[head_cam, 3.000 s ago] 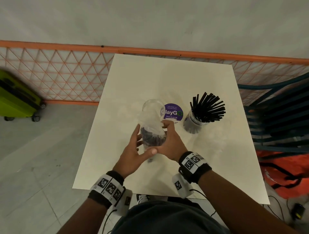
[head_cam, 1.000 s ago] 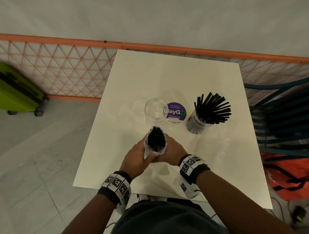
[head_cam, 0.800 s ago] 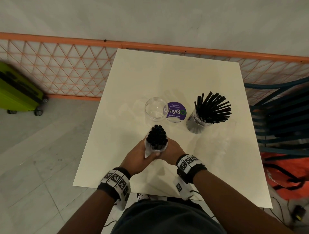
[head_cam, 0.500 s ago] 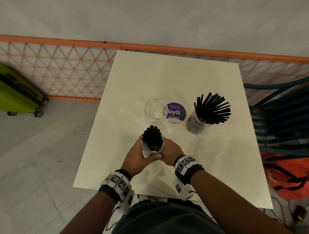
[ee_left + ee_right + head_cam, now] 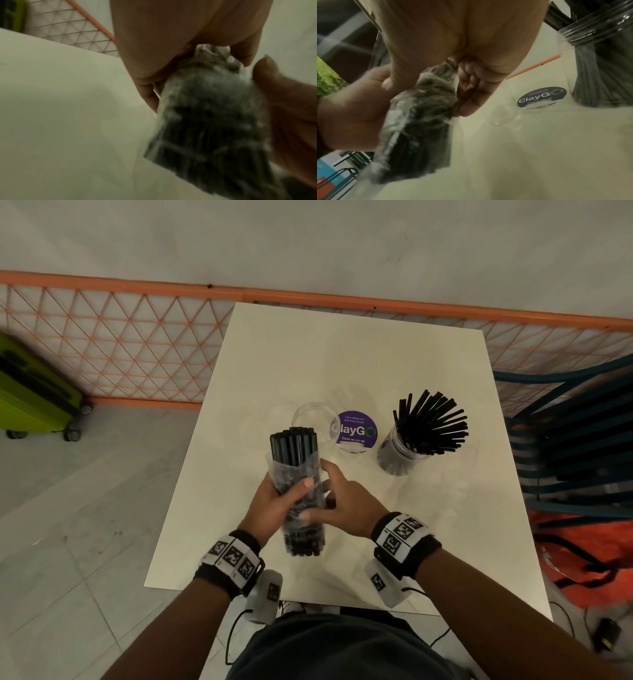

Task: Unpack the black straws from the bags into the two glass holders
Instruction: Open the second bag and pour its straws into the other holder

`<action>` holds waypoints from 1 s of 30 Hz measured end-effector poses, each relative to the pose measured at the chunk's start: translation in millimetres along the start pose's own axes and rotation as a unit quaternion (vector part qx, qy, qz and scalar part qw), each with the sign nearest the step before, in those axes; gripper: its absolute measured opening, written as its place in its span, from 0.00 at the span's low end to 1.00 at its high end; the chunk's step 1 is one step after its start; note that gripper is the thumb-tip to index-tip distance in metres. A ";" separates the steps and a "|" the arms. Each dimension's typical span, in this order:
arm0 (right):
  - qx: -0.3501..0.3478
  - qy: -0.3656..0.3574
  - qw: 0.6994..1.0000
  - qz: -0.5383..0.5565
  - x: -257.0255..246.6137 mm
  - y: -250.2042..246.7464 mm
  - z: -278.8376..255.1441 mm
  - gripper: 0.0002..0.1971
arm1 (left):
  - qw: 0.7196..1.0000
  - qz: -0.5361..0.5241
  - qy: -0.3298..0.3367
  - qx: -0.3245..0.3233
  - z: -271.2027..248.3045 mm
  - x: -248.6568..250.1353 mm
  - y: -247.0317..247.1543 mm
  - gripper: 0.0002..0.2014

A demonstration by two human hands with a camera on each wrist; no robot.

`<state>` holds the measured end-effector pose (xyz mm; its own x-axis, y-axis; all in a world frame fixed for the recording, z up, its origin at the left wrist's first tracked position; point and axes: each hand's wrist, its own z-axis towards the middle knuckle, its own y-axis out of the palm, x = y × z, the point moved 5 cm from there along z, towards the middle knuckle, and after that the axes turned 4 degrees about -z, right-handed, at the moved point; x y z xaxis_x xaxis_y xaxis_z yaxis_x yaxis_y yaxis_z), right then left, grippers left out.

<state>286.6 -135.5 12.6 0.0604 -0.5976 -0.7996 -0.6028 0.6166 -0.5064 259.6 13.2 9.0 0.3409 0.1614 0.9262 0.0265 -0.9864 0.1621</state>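
Observation:
A bundle of black straws (image 5: 293,446) sticks out of the open far end of a clear plastic bag (image 5: 299,498), which is held tilted above the white table (image 5: 342,357). My left hand (image 5: 274,503) grips the bag from the left, thumb across its top. My right hand (image 5: 342,501) holds it from the right, thumb lying over the bag's lower part. An empty glass holder (image 5: 308,414) stands just beyond the straw tips. A second glass holder (image 5: 397,455) to the right is full of fanned black straws (image 5: 431,424). The wrist views show the bag (image 5: 214,115) (image 5: 419,108), blurred.
A round purple sticker (image 5: 354,431) lies on the table between the holders. An orange mesh fence (image 5: 120,350) runs behind the table. A green suitcase (image 5: 30,398) stands on the floor at left, and dark blue chairs (image 5: 575,440) are at the right.
The bag stood upright on the table in both hands; now it is lifted and tipped away from me. More of the straws' length shows beyond the bag's open end.

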 end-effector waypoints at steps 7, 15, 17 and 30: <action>0.118 -0.178 0.881 -0.423 -15.6 -21.0 -11.8 0.48 | 0.989 -0.109 -0.103 -0.014 2.0 6.5 -6.6 0.30; 0.150 -0.410 0.762 -0.478 -58.5 -8.6 -11.3 0.22 | 0.965 -0.190 -0.175 -0.043 -2.0 10.3 13.4 0.21; 0.166 -0.441 0.744 -0.474 -67.4 -11.1 -10.7 0.21 | 0.941 -0.271 -0.189 -0.076 -7.8 20.9 20.0 0.25; 0.180 -0.354 0.857 -0.328 -85.6 -23.1 5.7 0.28 | 0.930 -0.311 -0.193 -0.038 -10.1 56.7 -1.3 0.41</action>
<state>299.9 -95.7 90.9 0.8365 -0.4945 -0.2361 0.0225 0.4615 -0.8869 269.4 24.0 64.7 0.5945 0.6624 0.4558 0.2698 -0.6983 0.6630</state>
